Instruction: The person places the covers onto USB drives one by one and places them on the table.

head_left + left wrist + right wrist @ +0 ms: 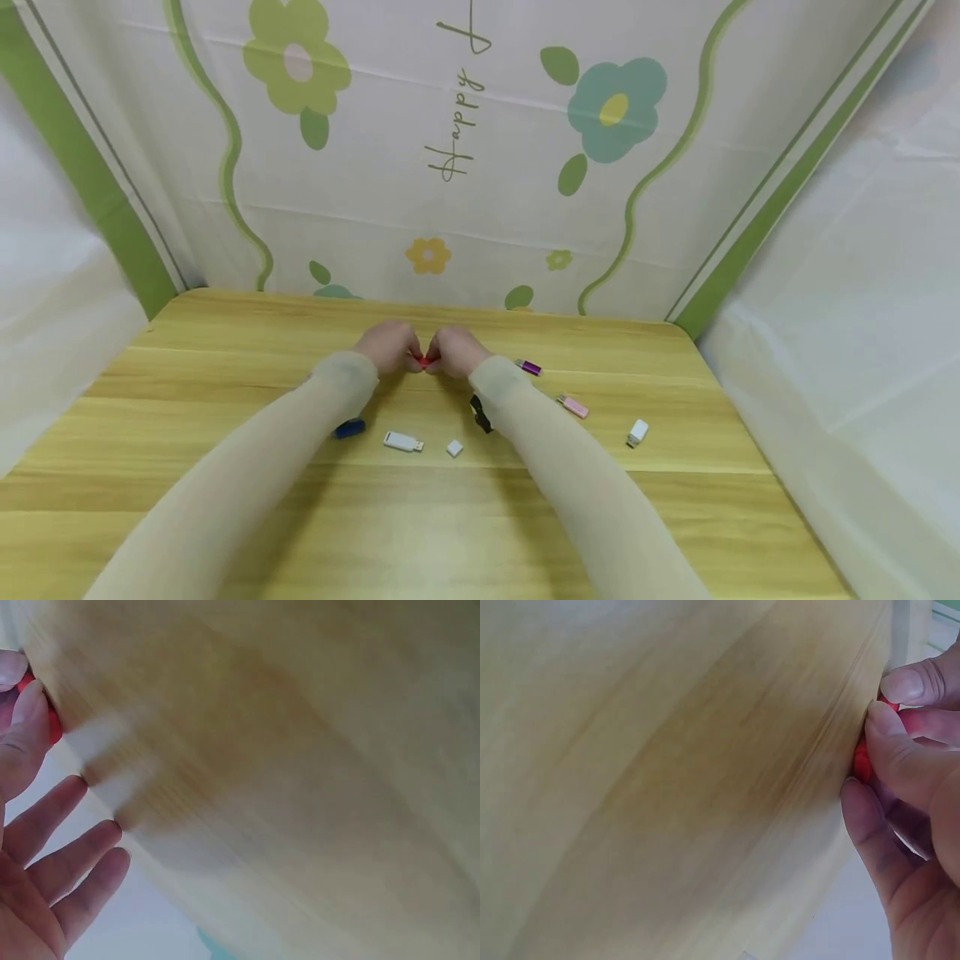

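At the far middle of the table, my left hand (390, 346) and right hand (457, 350) meet over a small red object (425, 362). The left thumb and a finger pinch one end of it, while the other left fingers (79, 851) spread loosely. From the opposite side, the right hand (922, 802) pinches it with thumb and fingers, as the right wrist view shows. Most of the red object (862, 759) is covered by fingertips, so its exact kind cannot be told. It is held close to the wooden tabletop.
Nearer on the table (420, 533) lie a white USB stick (403, 442), its small white cap (454, 448), and a blue item (349, 428) partly behind the left sleeve. A black item (481, 414) touches the right sleeve's outline. Rightward are purple (529, 367), pink (573, 406) and white (637, 432) USB sticks.
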Demonstrator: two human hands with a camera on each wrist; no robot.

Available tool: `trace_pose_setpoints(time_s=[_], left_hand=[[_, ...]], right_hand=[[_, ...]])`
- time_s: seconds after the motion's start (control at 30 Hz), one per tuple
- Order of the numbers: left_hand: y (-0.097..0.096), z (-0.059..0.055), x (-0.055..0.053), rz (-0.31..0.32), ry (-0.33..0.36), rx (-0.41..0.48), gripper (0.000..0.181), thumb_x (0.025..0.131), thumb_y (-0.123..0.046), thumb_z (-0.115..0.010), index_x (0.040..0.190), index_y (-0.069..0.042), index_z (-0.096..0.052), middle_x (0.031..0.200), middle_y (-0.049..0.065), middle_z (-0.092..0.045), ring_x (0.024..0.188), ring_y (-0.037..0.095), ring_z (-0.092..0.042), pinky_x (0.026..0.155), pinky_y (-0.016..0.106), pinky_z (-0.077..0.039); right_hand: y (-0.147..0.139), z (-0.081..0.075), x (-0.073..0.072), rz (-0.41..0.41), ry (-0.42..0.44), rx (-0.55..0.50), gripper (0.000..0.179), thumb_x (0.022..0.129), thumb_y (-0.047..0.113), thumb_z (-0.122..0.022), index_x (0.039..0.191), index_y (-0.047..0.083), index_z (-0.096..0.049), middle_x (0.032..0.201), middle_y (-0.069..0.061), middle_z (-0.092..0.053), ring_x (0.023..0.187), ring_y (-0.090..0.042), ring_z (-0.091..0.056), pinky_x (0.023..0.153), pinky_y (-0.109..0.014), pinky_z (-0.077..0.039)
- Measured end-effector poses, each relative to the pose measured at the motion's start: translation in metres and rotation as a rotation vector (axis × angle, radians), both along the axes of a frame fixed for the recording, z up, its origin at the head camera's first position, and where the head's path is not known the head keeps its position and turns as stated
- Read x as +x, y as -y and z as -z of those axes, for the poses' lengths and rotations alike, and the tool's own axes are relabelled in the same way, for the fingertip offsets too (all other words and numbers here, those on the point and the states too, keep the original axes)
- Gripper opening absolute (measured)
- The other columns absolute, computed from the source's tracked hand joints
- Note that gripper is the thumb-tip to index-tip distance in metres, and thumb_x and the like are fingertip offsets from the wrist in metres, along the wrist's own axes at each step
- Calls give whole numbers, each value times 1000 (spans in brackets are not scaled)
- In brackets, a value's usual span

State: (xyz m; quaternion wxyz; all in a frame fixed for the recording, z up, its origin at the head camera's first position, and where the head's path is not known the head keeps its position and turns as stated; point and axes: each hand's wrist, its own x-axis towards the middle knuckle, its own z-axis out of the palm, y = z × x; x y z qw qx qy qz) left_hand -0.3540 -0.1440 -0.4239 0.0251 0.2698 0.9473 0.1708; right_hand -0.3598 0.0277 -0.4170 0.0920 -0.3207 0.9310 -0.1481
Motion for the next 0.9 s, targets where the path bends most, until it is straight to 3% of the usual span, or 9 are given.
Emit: trace_pose_setpoints(time_s=[0.33, 0.9], left_hand=[[-5, -8, 5, 19, -45, -18, 9, 76, -15, -87, 80, -10, -81, 82, 0, -72, 75, 15, -63, 76, 35, -55], [-6, -13, 5, 12, 10, -42, 10, 77, -12, -86, 83, -7, -81, 84, 2, -74, 78, 16, -64, 80, 35, -55]], right_hand=[[2, -5, 6, 1, -36, 18, 10, 87, 16, -78, 91, 7, -80, 89, -1, -75, 80, -12, -65, 74, -22, -52], [5, -7, 9, 29, -10, 56, 9, 88, 16, -78, 89, 7, -79, 84, 0, -73, 76, -10, -60, 72, -21, -50]])
